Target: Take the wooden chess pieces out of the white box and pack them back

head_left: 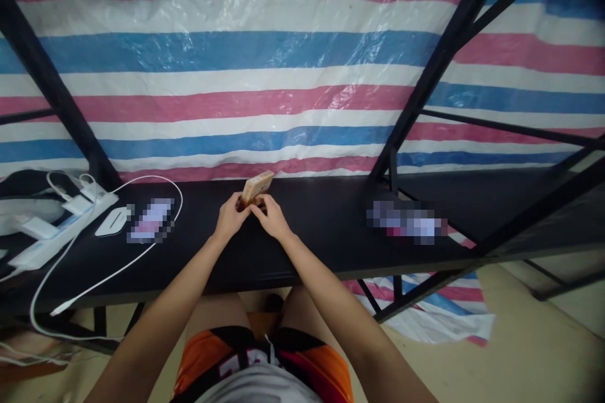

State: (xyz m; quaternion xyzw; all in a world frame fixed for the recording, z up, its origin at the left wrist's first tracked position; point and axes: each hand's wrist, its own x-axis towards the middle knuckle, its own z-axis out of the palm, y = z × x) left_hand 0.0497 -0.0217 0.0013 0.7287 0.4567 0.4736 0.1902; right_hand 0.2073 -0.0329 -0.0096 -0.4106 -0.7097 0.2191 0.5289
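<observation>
Tan, flat rectangular block [258, 185], tilted, is held in both hands: left-hand grip [229, 216] closed on its near left edge, right-hand grip [271, 216] pinched at its lower right, thumbs nearly meeting. Fingertips partly hidden. Block sits mid-span over the black, smooth-topped counter [321, 227]; can't tell if it touches. Left of the hands, well apart: pixelated flat rectangular item [151, 220], white flat rounded case [112, 221] just beside it, thin white cable [120, 272] looping around, long white power strip [61, 236] with plugs. Right: pixelated item [406, 220]. Behind: red-white-blue striped plastic sheet [246, 94], black metal frame [437, 69].
</observation>
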